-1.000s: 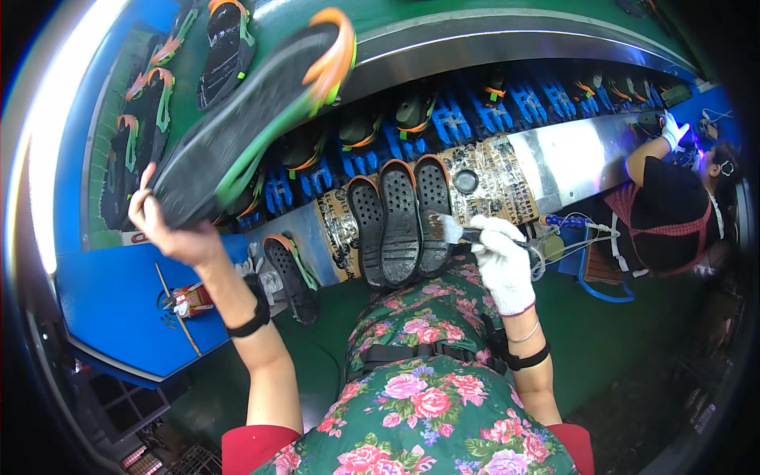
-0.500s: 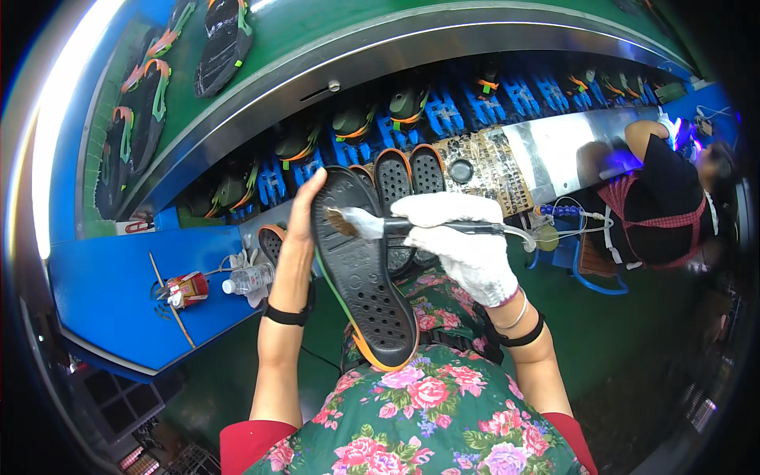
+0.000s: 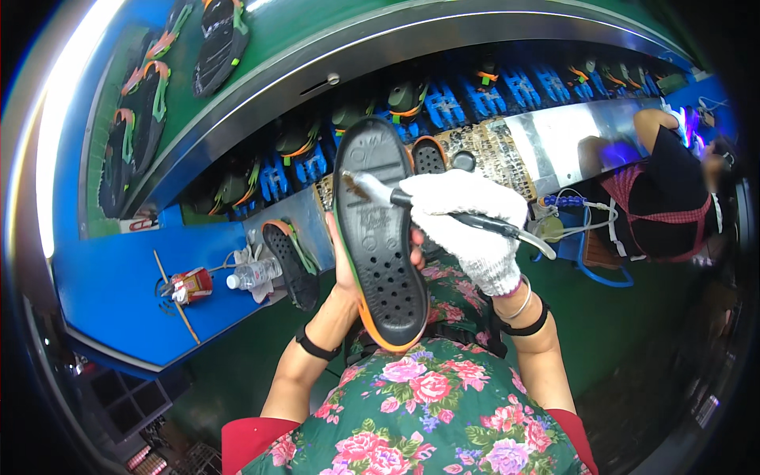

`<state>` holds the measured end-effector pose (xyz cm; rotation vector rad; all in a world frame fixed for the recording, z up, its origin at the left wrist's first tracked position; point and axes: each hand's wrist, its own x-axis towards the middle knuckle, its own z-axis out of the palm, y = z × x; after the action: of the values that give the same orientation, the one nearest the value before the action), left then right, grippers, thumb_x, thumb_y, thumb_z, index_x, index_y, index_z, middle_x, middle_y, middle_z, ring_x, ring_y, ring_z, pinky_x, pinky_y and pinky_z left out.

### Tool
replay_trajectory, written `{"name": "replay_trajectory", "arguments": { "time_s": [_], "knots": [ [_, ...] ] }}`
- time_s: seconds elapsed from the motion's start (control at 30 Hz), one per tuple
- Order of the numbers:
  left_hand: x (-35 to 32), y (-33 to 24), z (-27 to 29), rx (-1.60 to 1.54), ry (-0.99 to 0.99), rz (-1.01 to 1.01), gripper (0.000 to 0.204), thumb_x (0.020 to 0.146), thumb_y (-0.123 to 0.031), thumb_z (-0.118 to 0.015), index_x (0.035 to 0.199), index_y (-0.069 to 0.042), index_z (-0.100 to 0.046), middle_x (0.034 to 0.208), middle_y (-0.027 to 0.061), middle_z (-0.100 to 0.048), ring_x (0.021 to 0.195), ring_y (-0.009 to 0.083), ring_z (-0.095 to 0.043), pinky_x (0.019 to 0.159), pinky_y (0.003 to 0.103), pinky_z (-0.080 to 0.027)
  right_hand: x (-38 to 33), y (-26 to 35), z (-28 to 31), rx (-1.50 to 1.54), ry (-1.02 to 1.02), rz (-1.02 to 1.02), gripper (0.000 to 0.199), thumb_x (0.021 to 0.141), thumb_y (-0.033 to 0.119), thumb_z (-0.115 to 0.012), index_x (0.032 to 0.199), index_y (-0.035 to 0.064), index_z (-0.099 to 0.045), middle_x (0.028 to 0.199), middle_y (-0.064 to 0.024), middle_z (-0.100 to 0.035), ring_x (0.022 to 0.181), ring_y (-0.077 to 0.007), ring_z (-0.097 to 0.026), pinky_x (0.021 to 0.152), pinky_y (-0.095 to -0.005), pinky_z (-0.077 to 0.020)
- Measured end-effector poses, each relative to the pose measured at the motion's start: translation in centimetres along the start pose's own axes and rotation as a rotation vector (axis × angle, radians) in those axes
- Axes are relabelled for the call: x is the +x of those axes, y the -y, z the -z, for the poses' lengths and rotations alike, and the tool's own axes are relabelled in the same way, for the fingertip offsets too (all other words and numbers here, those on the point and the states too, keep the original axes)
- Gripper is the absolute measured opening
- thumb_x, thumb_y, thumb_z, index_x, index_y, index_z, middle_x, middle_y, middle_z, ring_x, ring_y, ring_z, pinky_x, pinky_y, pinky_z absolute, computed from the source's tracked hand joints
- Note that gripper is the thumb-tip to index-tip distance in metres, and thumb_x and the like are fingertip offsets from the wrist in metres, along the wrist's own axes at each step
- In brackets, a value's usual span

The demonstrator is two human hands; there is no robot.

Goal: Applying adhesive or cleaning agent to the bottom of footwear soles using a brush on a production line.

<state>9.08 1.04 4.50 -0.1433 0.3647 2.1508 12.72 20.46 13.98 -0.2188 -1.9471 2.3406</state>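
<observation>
We hold a black shoe sole (image 3: 380, 237) with an orange and green rim upright over our lap, our bare left hand (image 3: 348, 273) cupping it from behind, its grip wrapped around the edges. Our gloved right hand (image 3: 473, 226) has its grip pressed around a brush (image 3: 372, 190), bristles touching the sole's upper part. A second sole (image 3: 291, 265) lies on the blue tabletop (image 3: 111, 281) beside a plastic bottle (image 3: 255, 273).

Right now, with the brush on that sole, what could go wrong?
The brush works near the rim of the black shoe sole, so whatever it spreads may smear onto the orange edge. The bare left hand supports the sole from behind and could get smeared. The brush's hose might snag on the gloved right hand.
</observation>
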Motion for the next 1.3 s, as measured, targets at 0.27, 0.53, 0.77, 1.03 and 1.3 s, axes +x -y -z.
{"name": "replay_trajectory", "arguments": {
  "time_s": [0.27,0.53,0.77,1.03,1.3],
  "knots": [
    [1.5,1.0,-3.9,-0.298,0.225,-0.235,0.114,0.086,-0.095,-0.012,0.142,-0.004,-0.051,0.116,0.0207,-0.068,0.096,0.0348,-0.069,0.088,0.047,-0.057,2.0,-0.1,1.2,-0.590,0.044,0.674,0.031,0.084,-0.004,-0.073,0.115,-0.0021,-0.075,0.112,-0.0134,-0.077,0.096,-0.0231,-0.074,0.083,-0.0350,-0.0586],
    [1.7,2.6,-2.7,0.449,-0.263,-0.231,0.107,0.092,-0.090,-0.017,0.158,-0.009,-0.037,0.150,0.0116,-0.053,0.135,0.0277,-0.055,0.114,0.045,-0.044,0.6,-2.6,-0.3,-0.877,0.126,0.788,0.043,0.082,0.011,-0.074,0.124,0.0073,-0.073,0.122,-0.0136,-0.072,0.114,-0.0350,-0.068,0.097,-0.0458,-0.0545],
    [2.2,2.0,2.1,-0.255,0.268,-0.277,0.098,0.095,-0.086,-0.017,0.159,-0.014,-0.037,0.151,0.0098,-0.052,0.135,0.0269,-0.054,0.117,0.046,-0.040,0.9,-2.1,-0.1,-0.751,0.042,0.737,0.040,0.080,0.003,-0.074,0.119,0.0065,-0.075,0.119,-0.0123,-0.074,0.110,-0.0329,-0.071,0.093,-0.0418,-0.0556],
    [3.3,0.6,2.2,0.244,0.048,-0.343,0.109,0.089,-0.092,-0.019,0.159,-0.010,-0.036,0.154,0.0135,-0.049,0.140,0.0318,-0.050,0.119,0.048,-0.039,1.5,-1.1,-1.3,-0.561,0.117,0.797,0.037,0.081,0.003,-0.073,0.118,0.0070,-0.076,0.118,-0.0126,-0.075,0.108,-0.0322,-0.071,0.092,-0.0417,-0.0569],
    [2.9,0.2,2.5,0.058,0.118,-0.138,0.115,0.084,-0.096,-0.023,0.157,-0.008,-0.038,0.150,0.0160,-0.052,0.137,0.0342,-0.053,0.117,0.049,-0.041,1.8,-1.9,-2.6,-0.414,0.179,0.858,0.032,0.084,0.004,-0.073,0.116,0.0093,-0.077,0.113,-0.0102,-0.076,0.101,-0.0282,-0.073,0.086,-0.0370,-0.0591]
  ]
}}
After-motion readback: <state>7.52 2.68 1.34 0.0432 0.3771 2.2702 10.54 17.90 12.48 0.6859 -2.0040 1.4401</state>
